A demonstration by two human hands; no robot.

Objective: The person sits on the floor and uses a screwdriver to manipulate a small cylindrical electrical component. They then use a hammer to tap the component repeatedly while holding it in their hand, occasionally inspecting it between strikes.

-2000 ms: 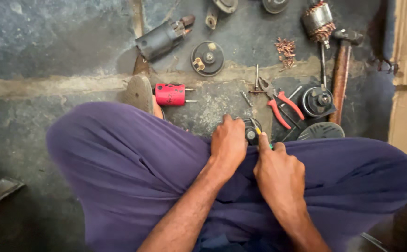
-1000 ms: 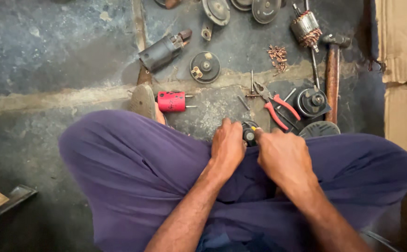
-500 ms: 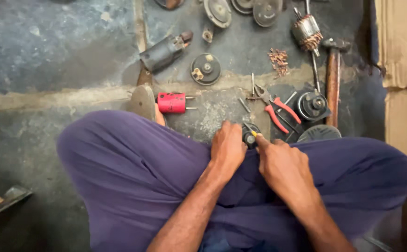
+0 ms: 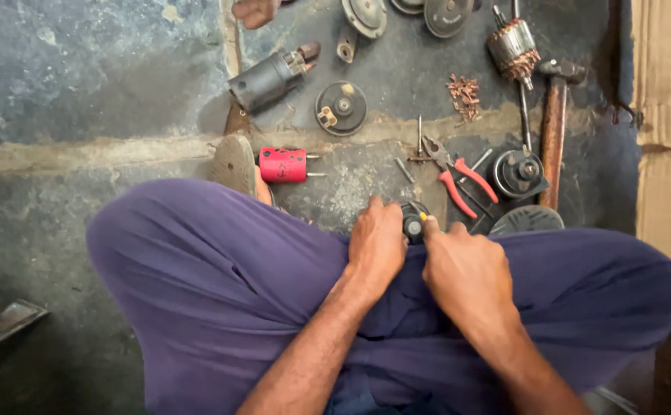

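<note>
Left hand [image 4: 376,244] clamps the small dark round part [image 4: 412,220] at the knees, just ahead of both hands. Right hand [image 4: 466,273] grips a yellow-tipped tool [image 4: 423,217], tip on the part from the right. Red-handled pliers [image 4: 458,175] lie beyond.

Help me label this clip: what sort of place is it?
Probably a floor-level motor repair workshop: a wound armature, a hammer and red-handled pliers lie on the stained concrete floor.
</note>
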